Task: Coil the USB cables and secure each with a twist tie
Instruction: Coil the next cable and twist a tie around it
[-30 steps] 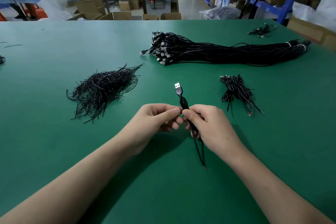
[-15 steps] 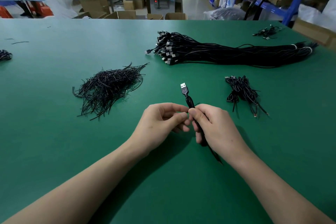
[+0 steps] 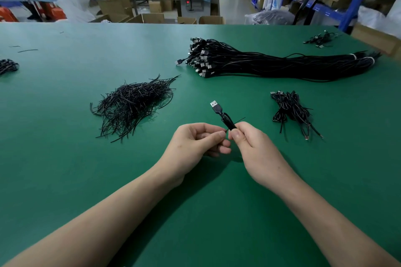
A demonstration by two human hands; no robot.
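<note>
While right grip clasps coiled cable, left grip pinches twist tie

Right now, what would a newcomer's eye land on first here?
Dead centre, the right hand grips a coiled USB cable, plug up, while the left hand pinches the twist tie crossing it. Behind, to the right, lies a long bundle of black cables. To the left sits a loose heap of ties on the green table.

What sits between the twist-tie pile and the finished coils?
Head view: only the cable in the right hand, its tie pinched by the left hand, above bare green table.
</note>
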